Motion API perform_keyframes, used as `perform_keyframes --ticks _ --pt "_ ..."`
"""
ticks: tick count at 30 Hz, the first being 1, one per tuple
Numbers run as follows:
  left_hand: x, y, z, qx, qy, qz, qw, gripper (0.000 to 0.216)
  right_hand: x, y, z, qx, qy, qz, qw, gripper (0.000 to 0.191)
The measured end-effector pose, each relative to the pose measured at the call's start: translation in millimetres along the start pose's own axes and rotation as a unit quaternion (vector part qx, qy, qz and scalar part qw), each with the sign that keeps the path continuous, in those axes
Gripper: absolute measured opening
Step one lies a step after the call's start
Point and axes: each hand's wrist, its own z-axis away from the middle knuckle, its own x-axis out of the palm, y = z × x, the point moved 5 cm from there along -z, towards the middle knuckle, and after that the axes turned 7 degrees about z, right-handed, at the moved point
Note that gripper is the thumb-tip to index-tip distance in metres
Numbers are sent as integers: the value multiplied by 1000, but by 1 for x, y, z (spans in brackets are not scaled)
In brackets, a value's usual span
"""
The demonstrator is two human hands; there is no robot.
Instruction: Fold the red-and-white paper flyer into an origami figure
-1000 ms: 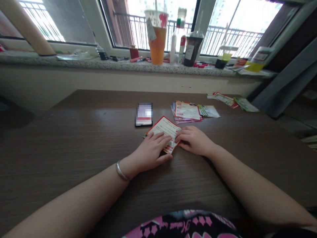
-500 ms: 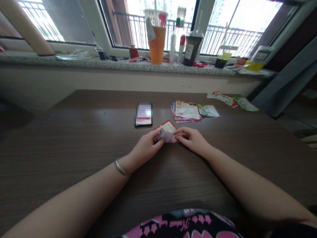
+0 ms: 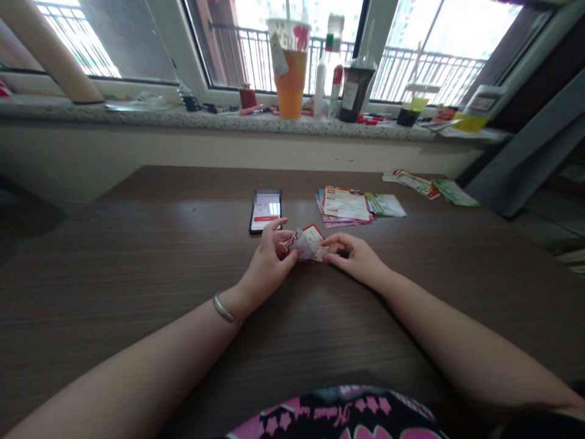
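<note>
A small red and white printed leaflet (image 3: 307, 243) is half folded over on the dark wooden table (image 3: 137, 256), in front of me at the middle. My left hand (image 3: 267, 262), with a silver bangle on its wrist, pinches the leaflet's left edge between thumb and fingers. My right hand (image 3: 355, 256) pinches its right edge with closed fingertips. Both hands rest low on the table. A phone (image 3: 265, 211) with a lit screen lies just behind my left hand.
A stack of leaflets (image 3: 345, 206) lies behind my right hand, with more leaflets (image 3: 414, 182) at the far right. On the stone windowsill (image 3: 137, 116) stand an orange drink cup (image 3: 289, 67), a dark drink cup (image 3: 355, 88), bottles and small items.
The leaflet lay flat under both hands a second ago. Its near part has since been lifted and folded away from me, and both hands now pinch its edges.
</note>
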Motion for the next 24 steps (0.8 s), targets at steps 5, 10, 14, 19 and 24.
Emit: perform_keyframes --ticks 5,10,14,19,24 --pt "-1 29 6 180 18 -227 957 36 -1 -6 1 -14 4 69 998 19" --pt "2 39 10 239 -18 -245 939 57 0 -16 4 -31 -1 131 991 16" --pt "5 47 15 328 -5 -317 890 37 3 -14 5 -16 -11 102 995 17" --pt "10 41 11 297 -31 -387 872 16 8 -5 2 -5 -13 -22 1000 19" --pt "10 35 8 287 -48 -397 870 15 7 -1 1 1 -26 -29 999 8"
